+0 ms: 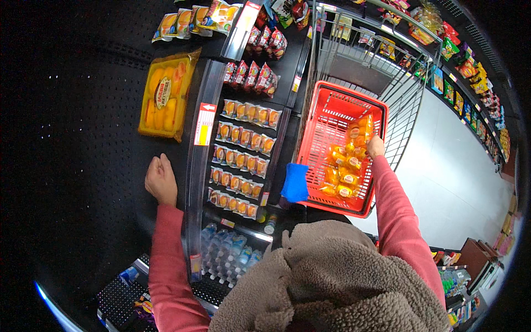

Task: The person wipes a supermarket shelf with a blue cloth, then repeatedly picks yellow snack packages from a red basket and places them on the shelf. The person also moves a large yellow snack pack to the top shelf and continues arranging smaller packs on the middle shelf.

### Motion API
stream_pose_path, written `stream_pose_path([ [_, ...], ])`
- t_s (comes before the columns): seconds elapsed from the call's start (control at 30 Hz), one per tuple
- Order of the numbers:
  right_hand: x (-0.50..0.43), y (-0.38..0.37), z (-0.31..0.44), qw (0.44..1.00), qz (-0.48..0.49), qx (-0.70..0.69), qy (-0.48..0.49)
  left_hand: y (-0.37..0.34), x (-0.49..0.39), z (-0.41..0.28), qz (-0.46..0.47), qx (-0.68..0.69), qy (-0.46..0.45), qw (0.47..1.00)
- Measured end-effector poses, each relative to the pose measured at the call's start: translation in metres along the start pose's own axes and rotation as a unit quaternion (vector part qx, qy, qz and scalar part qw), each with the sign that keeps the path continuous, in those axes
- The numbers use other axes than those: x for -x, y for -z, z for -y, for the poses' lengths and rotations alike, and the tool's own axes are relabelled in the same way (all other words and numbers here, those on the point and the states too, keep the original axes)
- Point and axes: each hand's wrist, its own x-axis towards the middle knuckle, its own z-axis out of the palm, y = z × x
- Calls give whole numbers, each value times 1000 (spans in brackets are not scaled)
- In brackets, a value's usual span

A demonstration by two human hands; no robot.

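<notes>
My left hand [161,179] is over a black perforated shelf [95,166], its fingers curled together and nothing visible in it. Just beyond it on the shelf lies a clear-wrapped tray of yellow cakes [161,97] with a printed label. My right hand [376,146] reaches into a red plastic shopping basket [317,120] and grips the edge of a clear bag of orange-yellow baked goods [365,124]; its fingertips are partly hidden. Several similar yellow packs [342,174] lie in the basket below that bag. A blue cloth [295,182] hangs over the basket's near left corner.
The basket sits at a metal shopping cart [408,108]. Rows of wrapped small cakes [238,157] fill a lower shelf, with red snack bags [265,79] beyond and water bottles [230,249] below. A clear shelf-edge strip [193,186] runs beside my left hand. Snack shelves [468,103] line the far side.
</notes>
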Motion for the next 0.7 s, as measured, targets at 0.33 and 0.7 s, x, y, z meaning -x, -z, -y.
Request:
stream_pose_path([
  [0.33,-14,-1,16,991,7,124,40,-4,1,8,3,8,-7,1000],
  [0.7,-6,-3,8,984,-73,50,156,-3,1,5,1,9,-22,1000],
])
